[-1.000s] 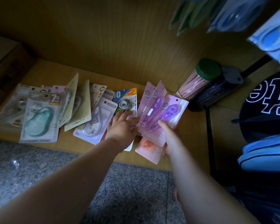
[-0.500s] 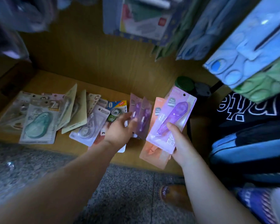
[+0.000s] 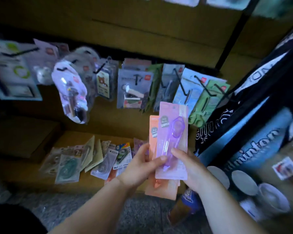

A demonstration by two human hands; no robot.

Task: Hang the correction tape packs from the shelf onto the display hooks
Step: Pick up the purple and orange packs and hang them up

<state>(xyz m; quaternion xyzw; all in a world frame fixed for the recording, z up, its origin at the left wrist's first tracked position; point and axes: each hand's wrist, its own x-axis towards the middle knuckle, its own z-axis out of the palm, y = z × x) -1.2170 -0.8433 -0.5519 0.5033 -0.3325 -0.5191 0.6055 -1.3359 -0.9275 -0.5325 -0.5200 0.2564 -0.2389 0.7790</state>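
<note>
You've raised the purple pack (image 3: 172, 142) and orange pack (image 3: 153, 125) toward the display hooks (image 3: 182, 85); left hand (image 3: 139, 168) and right hand (image 3: 190, 169) fingers (image 3: 176, 152) clamp them.

Stacked packs (image 3: 173, 141) upright between left hand (image 3: 140, 168) and right hand (image 3: 188, 168), loose packs (image 3: 68, 168) on the shelf (image 3: 69, 137) to their left (overlapping), hooks (image 3: 179, 80) above, bags (image 3: 254, 149) at right.

Left hand (image 3: 137, 168), right hand (image 3: 190, 168) grip purple pack (image 3: 173, 130) fronting orange pack (image 3: 154, 124)

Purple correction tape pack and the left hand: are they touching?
Touching. The head view shows the thumb of the left hand lying on the front of the purple correction tape pack, with no gap.
</note>
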